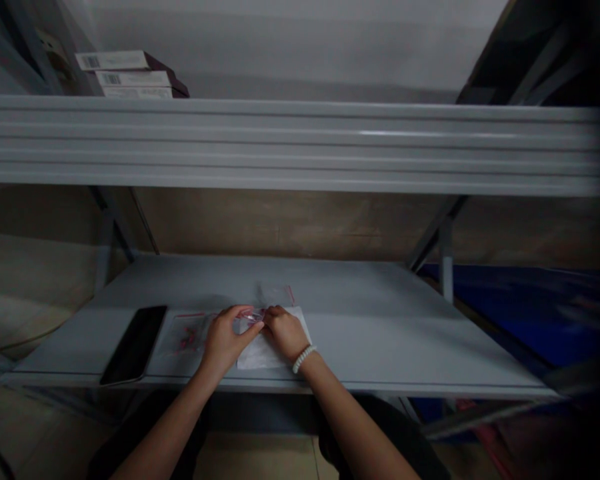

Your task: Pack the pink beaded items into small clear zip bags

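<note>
a: where is the clear plastic piece (253, 315) to be found?

b: near the lower centre of the frame, by a white sheet (260, 357) on the worktop (380, 333). it is pinched by the left hand (224, 337) and the right hand (285, 330), held close together.

a: has anything been set aside?

b: a bag with red items (185, 337) is laid left of the hands; whether it is finished cannot be told. the contents of a second bag (275, 292), just above them, cannot be made out.

a: and what is left?

b: the handling is judged unfinished, as the piece has not been put down. the remainder cannot be counted.
</note>
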The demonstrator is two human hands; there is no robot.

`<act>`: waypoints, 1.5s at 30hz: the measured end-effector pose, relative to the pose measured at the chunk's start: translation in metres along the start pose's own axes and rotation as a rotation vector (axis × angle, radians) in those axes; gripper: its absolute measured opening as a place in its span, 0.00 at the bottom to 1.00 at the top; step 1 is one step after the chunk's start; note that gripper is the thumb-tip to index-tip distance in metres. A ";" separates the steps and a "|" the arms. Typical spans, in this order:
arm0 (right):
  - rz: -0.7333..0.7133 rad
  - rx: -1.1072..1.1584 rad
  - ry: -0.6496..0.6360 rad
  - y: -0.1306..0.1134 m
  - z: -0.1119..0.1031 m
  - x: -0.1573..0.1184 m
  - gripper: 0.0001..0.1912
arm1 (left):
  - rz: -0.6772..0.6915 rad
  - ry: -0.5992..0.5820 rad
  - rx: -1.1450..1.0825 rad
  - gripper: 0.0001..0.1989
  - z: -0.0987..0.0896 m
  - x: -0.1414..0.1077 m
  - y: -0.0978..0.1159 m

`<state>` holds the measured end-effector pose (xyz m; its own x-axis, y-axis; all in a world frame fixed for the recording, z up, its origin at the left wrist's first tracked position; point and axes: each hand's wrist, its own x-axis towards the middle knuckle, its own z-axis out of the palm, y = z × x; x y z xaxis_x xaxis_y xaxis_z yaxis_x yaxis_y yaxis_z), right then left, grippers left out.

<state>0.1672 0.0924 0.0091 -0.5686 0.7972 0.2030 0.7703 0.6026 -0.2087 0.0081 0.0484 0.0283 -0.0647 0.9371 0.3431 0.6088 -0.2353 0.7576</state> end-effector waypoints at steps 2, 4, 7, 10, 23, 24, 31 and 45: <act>-0.012 -0.029 -0.017 -0.001 0.000 0.002 0.09 | 0.001 -0.002 -0.012 0.15 0.000 0.000 0.000; -0.027 -0.061 -0.035 -0.002 0.000 0.004 0.09 | 0.000 -0.001 -0.019 0.14 0.000 0.000 0.000; -0.063 -0.090 -0.029 -0.002 0.002 0.004 0.09 | -0.004 0.000 -0.011 0.14 -0.001 0.001 0.000; -0.073 -0.034 0.028 0.003 0.000 0.001 0.07 | -0.021 0.008 0.002 0.14 -0.003 0.001 0.000; -0.011 0.784 0.358 0.000 -0.028 -0.008 0.08 | 0.070 -0.017 0.038 0.13 0.012 -0.003 0.006; -0.021 0.797 0.345 -0.002 -0.028 -0.009 0.09 | 0.074 -0.010 0.035 0.12 0.013 -0.002 0.006; 0.010 0.810 0.280 -0.008 -0.034 -0.015 0.03 | 0.054 0.012 -0.018 0.16 0.013 -0.003 0.003; 0.077 0.960 0.237 -0.002 -0.045 -0.026 0.03 | 0.068 -0.110 -0.327 0.06 -0.008 -0.002 -0.005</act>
<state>0.1939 0.0686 0.0473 -0.3738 0.8703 0.3206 0.1827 0.4080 -0.8945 -0.0011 0.0457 0.0282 0.0634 0.9345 0.3504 0.3226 -0.3514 0.8789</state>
